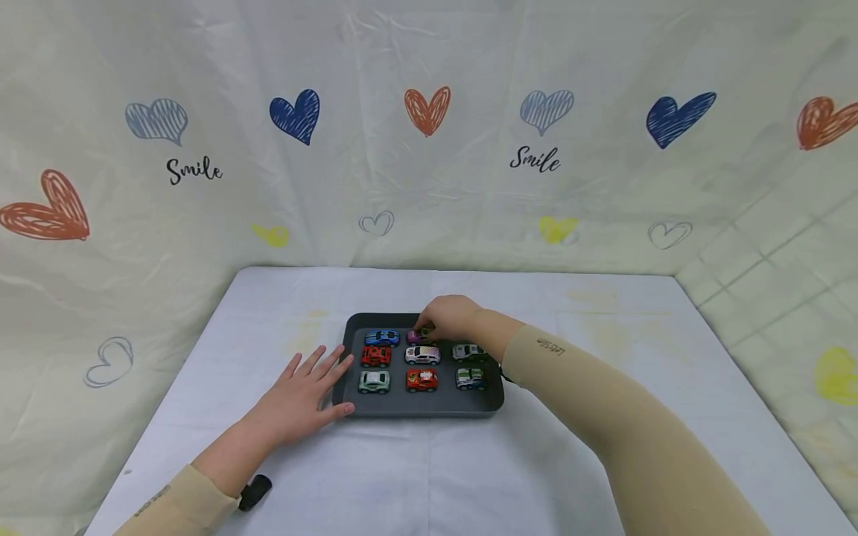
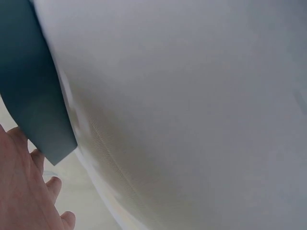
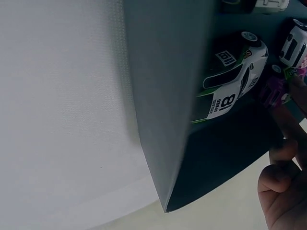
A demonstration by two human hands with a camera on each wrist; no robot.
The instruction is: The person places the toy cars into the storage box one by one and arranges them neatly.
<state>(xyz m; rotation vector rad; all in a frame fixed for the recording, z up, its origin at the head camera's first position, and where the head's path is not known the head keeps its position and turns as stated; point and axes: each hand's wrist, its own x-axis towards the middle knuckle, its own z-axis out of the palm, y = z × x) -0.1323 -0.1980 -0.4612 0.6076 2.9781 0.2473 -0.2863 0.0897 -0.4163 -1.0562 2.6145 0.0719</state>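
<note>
A dark tray (image 1: 425, 406) on the table holds several toy cars in rows. My right hand (image 1: 447, 316) reaches over the tray's far row and pinches a purple car (image 1: 415, 337) next to a blue car (image 1: 381, 338). In the right wrist view the purple car (image 3: 272, 91) shows beside my fingers (image 3: 288, 127), near a white and green car (image 3: 230, 86) marked 81. My left hand (image 1: 304, 391) lies flat on the table with spread fingers, touching the tray's left edge (image 2: 38, 110).
A white cloth covers the table (image 1: 429, 476). A curtain printed with hearts (image 1: 429, 112) hangs behind and at the sides. Red cars (image 1: 376, 356), a white car (image 1: 422, 354) and a pale green car (image 1: 374, 381) fill the tray's other rows.
</note>
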